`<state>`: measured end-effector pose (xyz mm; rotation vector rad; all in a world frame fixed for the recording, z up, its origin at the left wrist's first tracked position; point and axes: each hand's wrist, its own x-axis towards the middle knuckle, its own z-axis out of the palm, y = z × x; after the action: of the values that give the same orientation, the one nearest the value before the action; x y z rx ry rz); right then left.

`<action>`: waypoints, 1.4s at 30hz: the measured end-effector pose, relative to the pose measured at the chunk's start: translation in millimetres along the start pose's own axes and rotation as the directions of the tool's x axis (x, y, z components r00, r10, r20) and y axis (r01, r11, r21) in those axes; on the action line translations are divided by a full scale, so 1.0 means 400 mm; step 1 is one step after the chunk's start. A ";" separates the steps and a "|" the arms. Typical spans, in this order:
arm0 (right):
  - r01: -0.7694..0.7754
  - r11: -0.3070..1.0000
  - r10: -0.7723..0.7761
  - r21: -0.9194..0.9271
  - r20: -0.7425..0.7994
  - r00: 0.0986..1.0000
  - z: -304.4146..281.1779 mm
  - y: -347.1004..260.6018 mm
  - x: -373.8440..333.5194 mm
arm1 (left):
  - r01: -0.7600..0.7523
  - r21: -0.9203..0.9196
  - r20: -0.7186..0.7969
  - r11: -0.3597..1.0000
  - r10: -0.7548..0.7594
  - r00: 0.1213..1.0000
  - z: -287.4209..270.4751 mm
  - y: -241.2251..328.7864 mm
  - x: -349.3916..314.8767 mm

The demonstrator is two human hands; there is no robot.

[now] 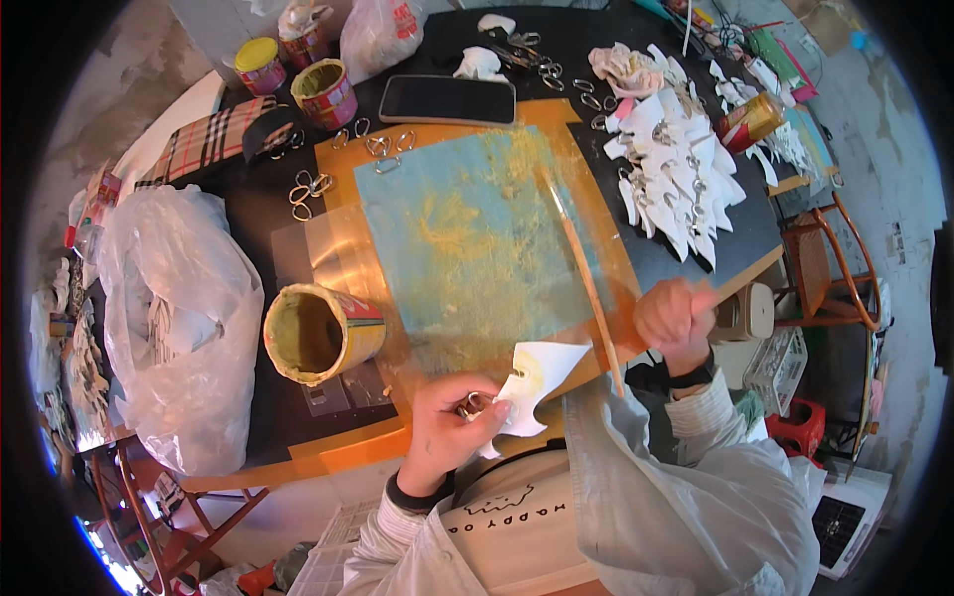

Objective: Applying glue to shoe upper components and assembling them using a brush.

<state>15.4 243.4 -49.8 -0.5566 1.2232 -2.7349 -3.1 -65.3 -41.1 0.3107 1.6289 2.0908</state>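
My left hand is closed near the table's front edge. It grips a white cut-out piece with pointed, curved edges and a yellowish smear, and a metal ring shows among the fingers. To the right, my right hand is raised by the table's right edge with its fingers curled; partly blurred, it hides whatever it may hold. Between the hands a long thin brush lies slanting across a blue, yellow-smeared board. An open glue can stands left of the board.
A clear plastic bag with white pieces fills the left side. White pieces with metal rings are heaped at the right. At the back are a phone, more cans and a plaid case. Loose rings lie about.
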 end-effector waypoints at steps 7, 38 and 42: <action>-0.333 0.327 0.347 -0.884 -0.215 0.913 0.096 -0.181 0.183 | 0.012 0.008 -0.068 1.000 -0.012 0.998 0.006 -0.007 -0.005; 0.083 -0.849 0.086 -0.521 0.019 0.996 -0.280 -0.137 0.523 | -0.250 0.158 0.155 0.955 0.226 0.962 0.021 0.085 -0.012; 0.084 -0.818 -0.040 -0.569 0.202 0.979 -0.256 -0.122 0.525 | -0.408 0.211 0.343 0.889 0.323 0.882 0.026 0.162 -0.025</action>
<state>-214.0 299.7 -15.9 -0.5681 3.5719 0.4013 -4.1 -73.5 24.8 1.0589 1.7747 1.9376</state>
